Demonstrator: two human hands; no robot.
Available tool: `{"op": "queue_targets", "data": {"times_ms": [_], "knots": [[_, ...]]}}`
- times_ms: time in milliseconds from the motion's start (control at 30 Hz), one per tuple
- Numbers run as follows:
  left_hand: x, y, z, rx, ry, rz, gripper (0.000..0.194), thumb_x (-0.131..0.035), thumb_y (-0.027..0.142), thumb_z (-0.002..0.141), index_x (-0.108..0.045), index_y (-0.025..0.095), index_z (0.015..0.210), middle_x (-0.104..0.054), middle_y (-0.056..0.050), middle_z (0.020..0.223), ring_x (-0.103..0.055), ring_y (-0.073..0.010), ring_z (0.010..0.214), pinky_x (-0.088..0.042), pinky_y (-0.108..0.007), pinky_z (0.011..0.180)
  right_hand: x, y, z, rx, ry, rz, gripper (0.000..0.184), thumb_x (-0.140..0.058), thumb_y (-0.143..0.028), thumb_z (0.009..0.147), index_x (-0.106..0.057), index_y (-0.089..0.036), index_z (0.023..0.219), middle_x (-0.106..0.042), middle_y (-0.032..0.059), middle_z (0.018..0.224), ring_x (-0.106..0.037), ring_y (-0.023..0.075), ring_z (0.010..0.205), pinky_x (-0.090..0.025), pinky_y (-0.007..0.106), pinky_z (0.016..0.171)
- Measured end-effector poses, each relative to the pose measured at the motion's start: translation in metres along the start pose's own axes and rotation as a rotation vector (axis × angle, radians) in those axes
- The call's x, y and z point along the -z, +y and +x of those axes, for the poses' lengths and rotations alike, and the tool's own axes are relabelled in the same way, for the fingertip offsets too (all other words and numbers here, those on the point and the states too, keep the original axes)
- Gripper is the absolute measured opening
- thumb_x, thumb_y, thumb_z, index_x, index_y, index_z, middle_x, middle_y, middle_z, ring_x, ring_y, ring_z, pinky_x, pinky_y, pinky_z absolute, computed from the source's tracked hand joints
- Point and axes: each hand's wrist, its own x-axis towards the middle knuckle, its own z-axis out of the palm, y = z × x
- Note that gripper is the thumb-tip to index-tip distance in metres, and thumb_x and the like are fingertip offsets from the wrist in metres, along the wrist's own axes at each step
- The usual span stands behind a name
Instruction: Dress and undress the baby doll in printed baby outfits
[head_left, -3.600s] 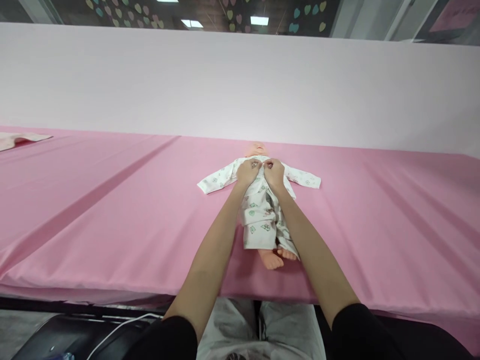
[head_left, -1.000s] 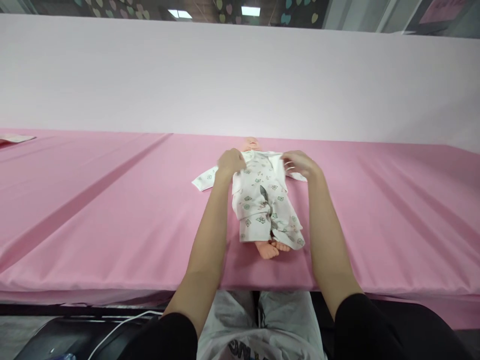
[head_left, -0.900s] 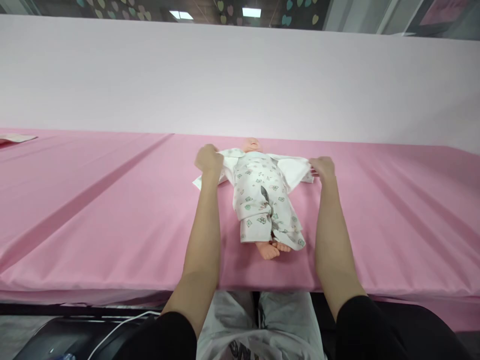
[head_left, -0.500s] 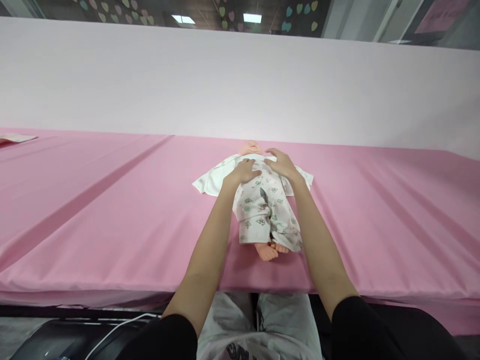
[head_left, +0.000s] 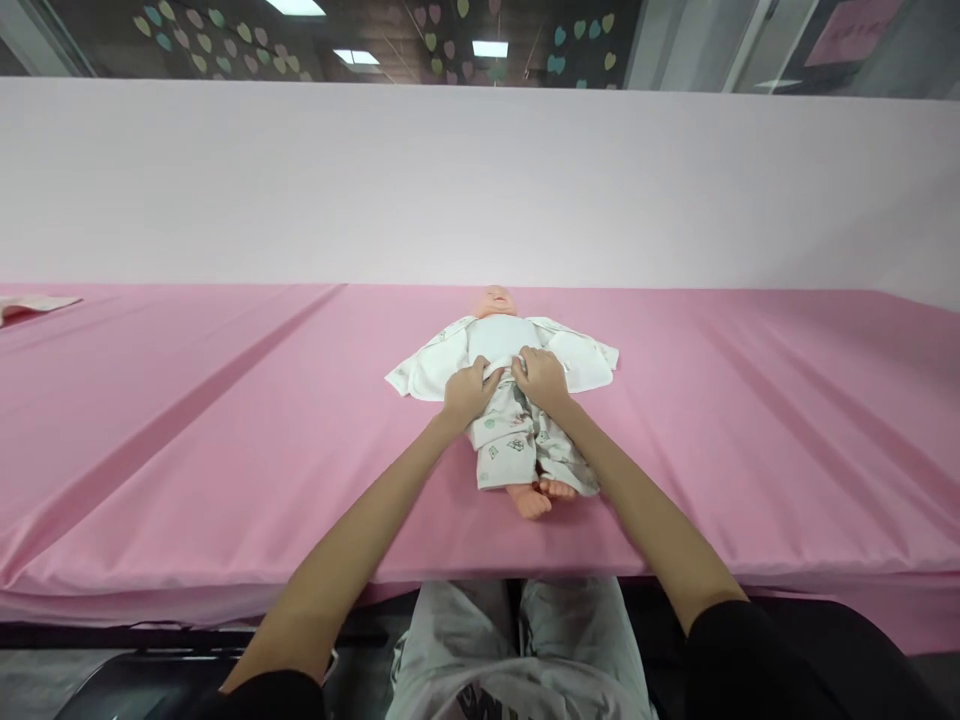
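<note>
A baby doll (head_left: 496, 301) lies on its back, its head toward the wall and its bare feet toward me. It wears a white top (head_left: 427, 366) with the sleeves spread out to both sides, and white patterned pants (head_left: 507, 458). My left hand (head_left: 469, 390) is closed on the pants' waistband at the doll's left side in view. Beside it, my right hand (head_left: 541, 378) grips the same waistband, thumbs close together at the middle. The fingertips are partly hidden by the cloth and the hands.
A pink sheet (head_left: 225, 430) with creases covers the table. Behind it stands a white partition (head_left: 480, 190). A folded pale cloth (head_left: 37, 305) lies at the far left. The table's front edge runs just above my lap.
Both hands have moved down from the doll's chest to the waist and closed on the waistband. More of the white top now shows, and the pants' upper part is lower.
</note>
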Motion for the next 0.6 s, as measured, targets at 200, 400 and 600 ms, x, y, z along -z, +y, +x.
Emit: {"op": "queue_targets", "data": {"times_ms": [200, 400, 600], "knots": [[0.01, -0.012, -0.04, -0.111, -0.064, -0.075, 0.043, -0.03, 0.059, 0.09, -0.05, 0.021, 0.09, -0.063, -0.004, 0.08, -0.06, -0.0212, 0.071, -0.036, -0.029, 0.057, 0.02, 0.014, -0.045, -0.099, -0.097, 0.231, 0.031, -0.04, -0.041, 0.092, -0.053, -0.019, 0.074, -0.057, 0.003, 0.079, -0.053, 0.0166, 0.078, -0.033, 0.026, 0.066], [0.015, -0.006, -0.047, -0.399, 0.017, -0.079, 0.04, -0.041, 0.055, 0.085, -0.048, 0.021, 0.065, -0.056, -0.005, 0.069, -0.054, -0.0199, 0.073, -0.041, -0.033, 0.073, 0.033, 0.012, -0.06, -0.102, -0.123, 0.238, 0.039, -0.038, -0.045, 0.091, -0.04, -0.021, 0.061, -0.05, 0.0027, 0.07, -0.051, 0.0179, 0.076, -0.035, 0.028, 0.07], [0.042, 0.013, -0.066, -0.382, -0.164, -0.22, 0.062, -0.05, 0.068, 0.075, -0.053, 0.017, 0.11, -0.061, -0.009, 0.101, -0.059, -0.0234, 0.084, -0.045, -0.036, 0.072, 0.079, 0.009, -0.082, -0.092, -0.379, 0.381, 0.042, -0.037, -0.057, 0.09, -0.05, -0.019, 0.077, -0.056, 0.0039, 0.079, -0.052, 0.0193, 0.079, -0.041, 0.032, 0.07]]}}
